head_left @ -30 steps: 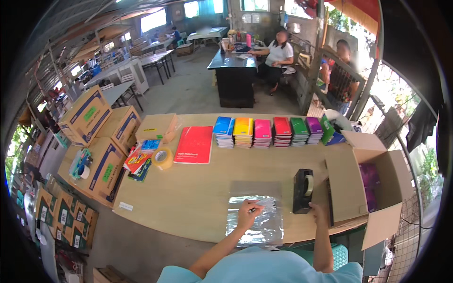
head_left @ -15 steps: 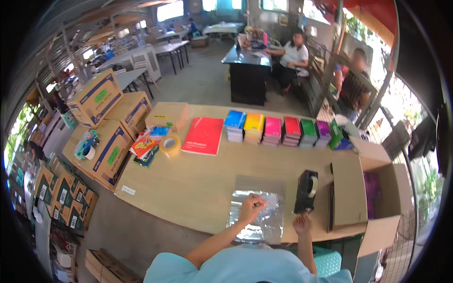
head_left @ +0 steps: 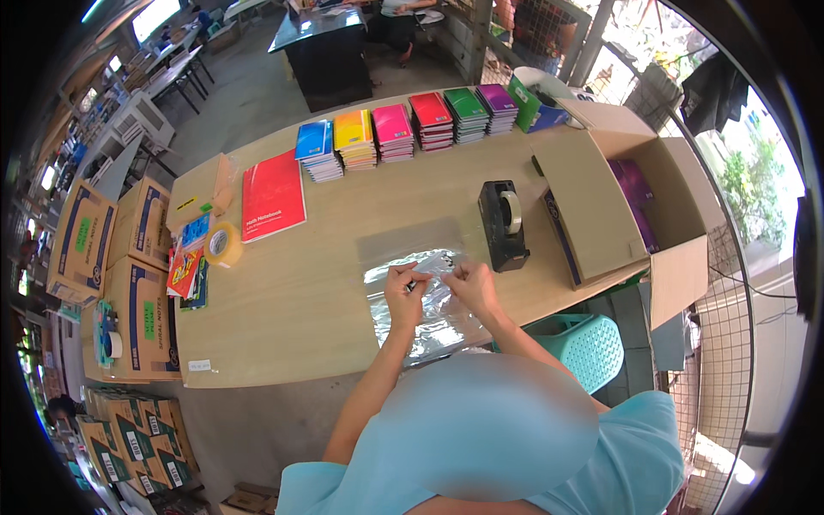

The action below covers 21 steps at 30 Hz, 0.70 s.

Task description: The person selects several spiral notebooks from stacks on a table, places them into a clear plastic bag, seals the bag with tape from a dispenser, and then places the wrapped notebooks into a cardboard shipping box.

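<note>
Head view, read from left to right: stacked cardboard boxes (head_left: pixel 137 249) stand off the table's left edge, then a roll of tape (head_left: pixel 222 244) lies beside some small colourful packets (head_left: pixel 187 262), with a red notebook (head_left: pixel 272 199) flat next to it. Near the middle of the wooden table (head_left: pixel 300 326) the left hand (head_left: pixel 403 292) and the right hand (head_left: pixel 470 286) meet over a crinkled clear plastic sheet (head_left: pixel 429 322) that lies at the near edge; both pinch something small and dark between the fingertips, too small to identify. Behind them runs a row of coloured notebook stacks (head_left: pixel 403 129). Just right of the hands stands a black tape dispenser (head_left: pixel 502 225), then an open cardboard box (head_left: pixel 627 206). The likely risk is that the glossy sheet slides off the near edge, since only its far part is held, or that the film sticks to itself and creases.
</note>
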Motion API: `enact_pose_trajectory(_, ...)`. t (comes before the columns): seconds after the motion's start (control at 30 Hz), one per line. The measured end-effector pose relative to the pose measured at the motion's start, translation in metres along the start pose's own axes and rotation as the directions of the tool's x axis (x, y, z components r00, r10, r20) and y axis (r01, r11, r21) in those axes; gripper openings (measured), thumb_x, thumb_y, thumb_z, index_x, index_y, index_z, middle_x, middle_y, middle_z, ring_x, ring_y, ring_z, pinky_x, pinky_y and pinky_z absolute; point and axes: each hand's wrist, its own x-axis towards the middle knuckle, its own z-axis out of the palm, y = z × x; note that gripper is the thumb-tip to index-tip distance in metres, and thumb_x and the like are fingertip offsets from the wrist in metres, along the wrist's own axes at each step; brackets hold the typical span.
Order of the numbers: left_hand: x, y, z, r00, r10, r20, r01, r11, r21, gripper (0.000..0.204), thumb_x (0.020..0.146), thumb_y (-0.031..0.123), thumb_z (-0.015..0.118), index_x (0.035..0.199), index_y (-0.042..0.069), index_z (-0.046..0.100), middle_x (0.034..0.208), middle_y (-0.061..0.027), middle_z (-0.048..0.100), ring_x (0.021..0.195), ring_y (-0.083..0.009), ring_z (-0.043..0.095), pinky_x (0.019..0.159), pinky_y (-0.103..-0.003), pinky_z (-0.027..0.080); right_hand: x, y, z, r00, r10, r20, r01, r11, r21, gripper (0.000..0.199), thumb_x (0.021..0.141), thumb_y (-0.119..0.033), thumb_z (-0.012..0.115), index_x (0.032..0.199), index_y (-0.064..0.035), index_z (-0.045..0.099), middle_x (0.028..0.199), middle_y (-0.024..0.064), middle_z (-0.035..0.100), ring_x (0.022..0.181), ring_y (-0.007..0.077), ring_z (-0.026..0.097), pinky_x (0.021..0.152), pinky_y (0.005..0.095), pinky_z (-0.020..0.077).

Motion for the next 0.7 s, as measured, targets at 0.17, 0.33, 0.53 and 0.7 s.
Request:
enact_pose_trajectory(0.17,0.001,-0.015,-0.009,0.997,0.001,0.072,0.001,1.0,-0.023,0.031,0.076,0.001,0.075,0.106,0.006,0.067,0.107,-0.0089,0.06,0.104,-0.0187,0.058,0.086,-0.033,0.046,-0.012,0.046,0.019,0.953,0.261,0.153,-0.303,0.816,0.493,0.044,0.08,-0.039,0.081,0.072,0.0015,0.067,0.058,0.0041,0.061,0.047,0.0096,0.053,0.043,0.0287,0.0411)
enact_pose_trajectory(0.33,0.03,0.033,-0.012,0.919,-0.146,0.366,0.081,0.979,0.187,0.089,0.074,0.013,0.08,0.148,0.012,0.03,0.107,-0.013,0.056,0.099,-0.0217,0.059,0.084,-0.033,0.05,-0.003,0.103,0.031,0.992,0.127,-0.013,-0.127,0.992,-0.013,0.043,0.08,-0.039,0.081,0.068,-0.0002,0.067,0.06,0.0061,0.062,0.049,0.0113,0.055,0.044,0.0267,0.0428)
enact_pose_trajectory(0.53,0.039,0.06,-0.002,0.882,0.07,0.466,-0.37,0.718,0.59,0.114,0.062,0.027,0.09,0.155,0.02,0.024,0.107,-0.0146,0.054,0.099,-0.0336,0.059,0.085,-0.04,0.05,-0.027,0.107,0.037,0.523,0.269,0.809,-0.74,0.614,0.274,0.069,0.08,-0.056,0.075,0.126,-0.0064,0.058,0.103,0.01,0.068,0.087,0.0214,0.065,0.075,0.0409,0.0542)
enact_pose_trajectory(0.7,0.005,0.024,-0.048,0.913,0.086,0.399,-0.158,0.976,0.152,0.101,0.066,0.018,0.085,0.151,0.012,0.03,0.109,-0.0122,0.054,0.099,-0.0331,0.059,0.091,-0.042,0.049,-0.005,0.046,0.005,0.951,-0.153,0.268,-0.177,0.44,0.88,0.089,0.07,-0.023,0.088,0.142,-0.0048,0.037,0.128,0.0091,0.056,0.116,0.0275,0.056,0.095,0.0434,0.0486)
